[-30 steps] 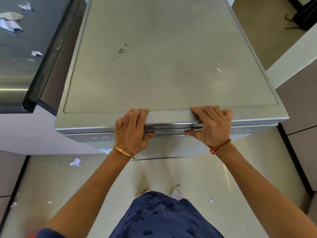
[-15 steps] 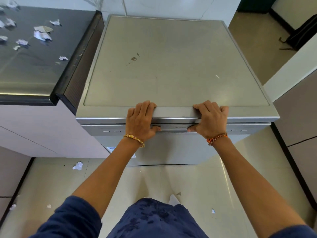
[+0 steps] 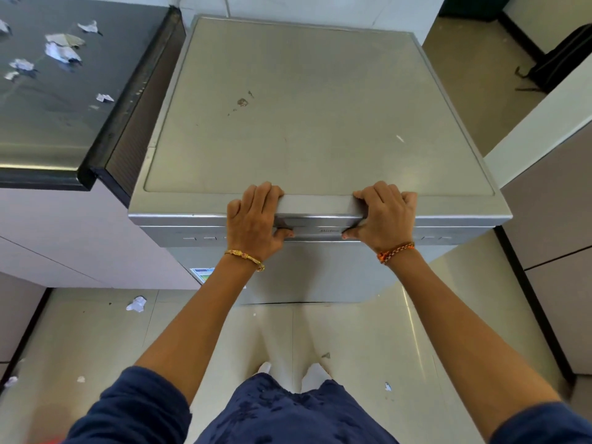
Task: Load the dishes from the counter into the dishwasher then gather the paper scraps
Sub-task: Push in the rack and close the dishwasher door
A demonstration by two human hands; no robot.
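Note:
A silver dishwasher (image 3: pixel 304 107) stands in front of me with its door closed. My left hand (image 3: pixel 256 216) grips the top front edge, fingers over the top and thumb in the door handle (image 3: pixel 320 230). My right hand (image 3: pixel 382 214) grips the same edge a little to the right, thumb against the handle. Several white paper scraps (image 3: pixel 61 52) lie on the dark counter (image 3: pixel 64 123) at the upper left. More paper scraps (image 3: pixel 137 304) lie on the floor. No dishes are in view.
Beige floor tiles (image 3: pixel 368 347) spread below the dishwasher. White cabinets stand under the counter at left, and grey cabinet fronts (image 3: pixel 551 219) at right. A black bag (image 3: pixel 563 56) lies on the floor at the far right. My feet are just under the door.
My head has drawn back and up, so more of the counter and its scraps shows. Both hands keep their grip on the dishwasher's front edge; the door stays closed.

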